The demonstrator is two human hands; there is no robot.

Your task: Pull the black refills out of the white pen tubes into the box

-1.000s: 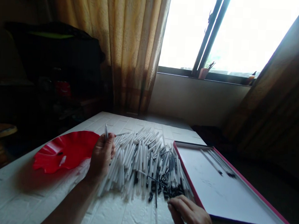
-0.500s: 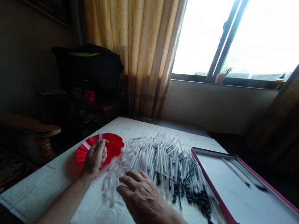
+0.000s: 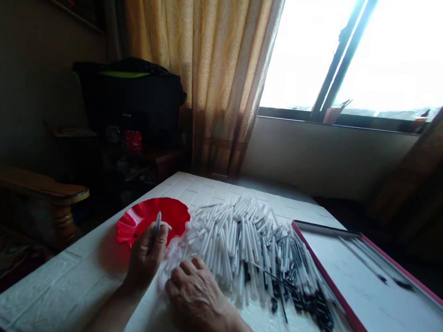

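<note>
My left hand (image 3: 148, 251) is closed around a pen (image 3: 158, 222) whose pointed tip sticks up between thumb and fingers. It is in front of the red wavy-edged bowl (image 3: 141, 214), overlapping its near rim in view. My right hand (image 3: 196, 293) is low over the table, right of the left hand, with its fingers curled down and the fingertips hidden. Just beyond it spreads a heap of white pen barrels (image 3: 225, 240). Black pen caps (image 3: 307, 304) and thin dark refills (image 3: 299, 249) lie at the heap's right side.
A shallow red-edged tray (image 3: 371, 293) stands on the right of the white table (image 3: 63, 271), with a few thin rods (image 3: 368, 258) inside. A wooden armrest (image 3: 53, 189) is off to the left. Behind the table hang curtains (image 3: 222, 77) beside a window.
My right hand has moved left, closer to the left hand, and its fingers have curled in. The left hand still holds the pen. The view has shifted slightly.
</note>
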